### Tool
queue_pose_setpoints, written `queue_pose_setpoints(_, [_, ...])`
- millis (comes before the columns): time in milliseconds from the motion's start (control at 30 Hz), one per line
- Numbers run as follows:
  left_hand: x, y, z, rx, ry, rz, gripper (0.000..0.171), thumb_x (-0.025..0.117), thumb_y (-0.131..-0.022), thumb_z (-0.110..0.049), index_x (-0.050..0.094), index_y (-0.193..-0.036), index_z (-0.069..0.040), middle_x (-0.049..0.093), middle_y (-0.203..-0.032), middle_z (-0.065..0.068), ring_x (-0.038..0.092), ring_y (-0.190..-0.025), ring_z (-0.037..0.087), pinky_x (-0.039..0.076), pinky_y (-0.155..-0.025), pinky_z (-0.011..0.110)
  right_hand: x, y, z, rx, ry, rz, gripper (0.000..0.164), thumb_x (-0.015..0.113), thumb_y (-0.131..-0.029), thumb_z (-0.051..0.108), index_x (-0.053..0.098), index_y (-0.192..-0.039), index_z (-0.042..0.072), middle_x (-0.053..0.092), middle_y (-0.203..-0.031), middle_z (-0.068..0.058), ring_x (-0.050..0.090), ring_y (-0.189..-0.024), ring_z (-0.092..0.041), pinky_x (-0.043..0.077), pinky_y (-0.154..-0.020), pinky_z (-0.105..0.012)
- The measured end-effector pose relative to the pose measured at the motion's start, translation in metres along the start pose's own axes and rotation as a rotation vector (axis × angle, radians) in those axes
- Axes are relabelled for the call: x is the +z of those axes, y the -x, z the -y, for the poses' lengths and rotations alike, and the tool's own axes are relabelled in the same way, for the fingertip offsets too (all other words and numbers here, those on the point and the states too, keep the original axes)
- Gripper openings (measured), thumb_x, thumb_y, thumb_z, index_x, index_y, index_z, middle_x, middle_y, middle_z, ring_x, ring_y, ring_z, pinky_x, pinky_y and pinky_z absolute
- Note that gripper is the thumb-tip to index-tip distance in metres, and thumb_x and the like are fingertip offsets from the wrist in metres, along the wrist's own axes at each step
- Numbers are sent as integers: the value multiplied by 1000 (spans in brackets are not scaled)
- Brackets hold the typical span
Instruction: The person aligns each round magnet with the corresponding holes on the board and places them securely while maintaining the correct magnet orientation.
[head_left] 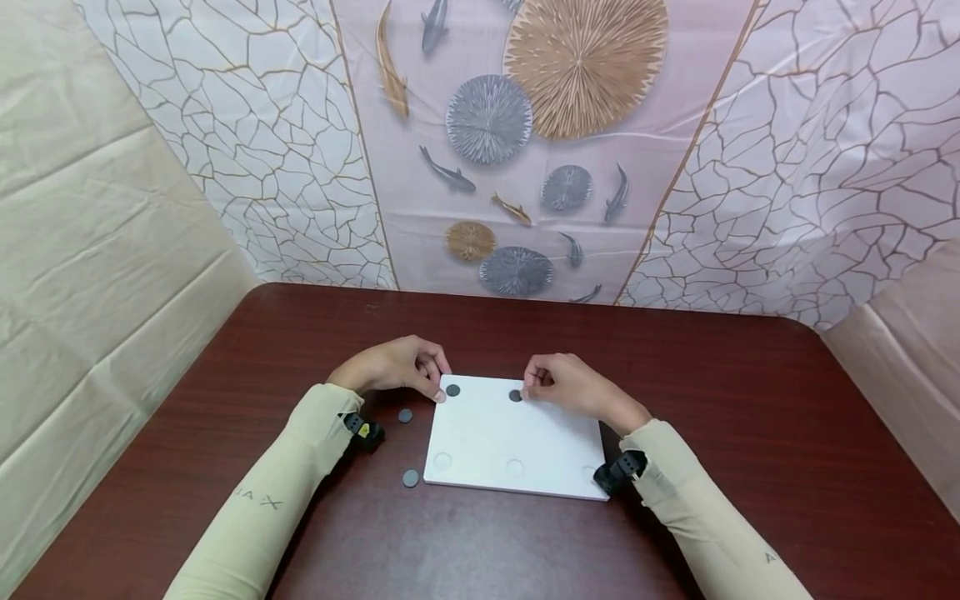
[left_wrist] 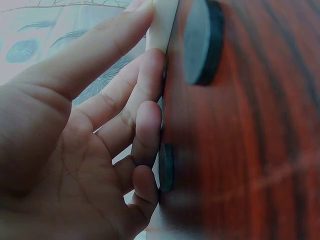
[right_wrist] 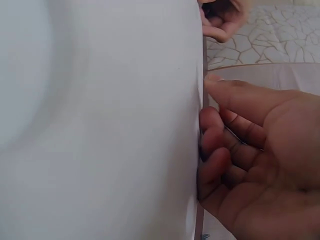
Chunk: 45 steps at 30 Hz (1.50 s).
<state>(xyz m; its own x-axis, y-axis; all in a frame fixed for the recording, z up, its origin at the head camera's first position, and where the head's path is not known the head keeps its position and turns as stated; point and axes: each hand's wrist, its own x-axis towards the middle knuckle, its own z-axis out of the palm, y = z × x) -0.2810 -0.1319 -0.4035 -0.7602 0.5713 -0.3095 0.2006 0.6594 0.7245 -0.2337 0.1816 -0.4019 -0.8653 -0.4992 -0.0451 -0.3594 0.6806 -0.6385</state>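
Observation:
A white board [head_left: 517,433] with round recesses lies flat on the table. My left hand [head_left: 412,365] grips its far left corner, the thumb on top and the fingers along the side. Beside that thumb, a dark grey disc [head_left: 453,390] sits in the corner recess. My right hand [head_left: 570,382] is over the far edge with bent fingers, its tips right at a second dark disc [head_left: 515,396]; whether they pinch it I cannot tell. Two more discs, a far one [head_left: 405,416] and a near one [head_left: 410,478], lie on the table left of the board.
The near row of the board has shallow recesses, one at the left [head_left: 442,461] and one in the middle [head_left: 514,468]. My right wrist camera [head_left: 621,472] hangs over the near right corner. The dark red table [head_left: 480,542] ends at a patterned curtain [head_left: 300,167].

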Motion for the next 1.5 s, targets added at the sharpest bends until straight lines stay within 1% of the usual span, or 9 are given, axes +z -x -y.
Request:
queue_pose_setpoints(133, [-1,0,0,2,3,-2,30,92,-84,-20,74,-107,-15,73,-92,2,64,-84,17,51,-82,33,-1,8,1,-2,-47,-20,12,65,-100,2,71,-95,11,70,-89,1,60,-83,-14,48,-75,-28])
queue_pose_setpoints(300, [0,0,0,-5,11,1,30,92,-84,-20,74,-107,-14,73,-92,2,64,-84,18,51,-82,33,-1,18,4,-2,-134,-51,7,64,-102,6,70,-101,9,70,-94,-2,62,-86,-17,51,-78,-30])
queue_pose_setpoints(567, [2,-1,1,-16,11,-1,29,92,-84,-20,74,-107,-15,73,-92,2,64,-84,18,51,-82,34,-3,24,9,36,-237,-94,6,63,-104,7,68,-107,6,70,-94,-13,64,-81,-25,50,-71,-29])
queue_pose_setpoints(700, [3,-2,3,-6,10,2,30,92,-84,-21,74,-107,-15,73,-92,2,64,-84,18,51,-82,34,-4,27,17,69,-276,-109,8,64,-103,6,68,-109,2,69,-95,-16,64,-79,-27,49,-68,-28])
queue_pose_setpoints(800, [2,-2,3,-3,4,1,30,92,-84,-21,74,-108,-15,73,-92,2,65,-84,18,51,-83,34,-2,27,27,87,-276,-116,10,65,-103,9,68,-111,3,70,-95,-16,63,-79,-26,48,-67,-28])
queue_pose_setpoints(967, [-1,0,2,7,-2,4,30,91,-84,-21,74,-108,-15,74,-93,1,66,-87,18,51,-85,35,3,29,49,90,-234,-102,10,66,-105,16,69,-111,9,72,-95,-12,65,-81,-28,46,-67,-31])
queue_pose_setpoints(1167, [-4,-2,-1,17,-9,2,30,91,-84,-20,74,-108,-14,74,-92,2,66,-87,17,51,-84,33,10,31,71,62,-231,-73,13,66,-104,18,70,-112,8,74,-97,-12,68,-80,-28,48,-66,-31])
queue_pose_setpoints(1367, [-4,-1,1,22,-14,0,29,90,-85,-18,74,-108,-12,74,-91,2,66,-85,15,51,-84,32,22,29,84,66,-328,-10,15,63,-103,14,69,-114,6,75,-98,-12,67,-79,-28,51,-64,-30])
queue_pose_setpoints(1500, [-2,-3,2,28,-10,15,30,90,-85,-17,74,-109,-10,74,-91,2,66,-86,15,51,-84,31,31,30,88,78,-398,15,17,63,-103,14,69,-115,3,76,-97,-14,65,-76,-26,48,-61,-29])
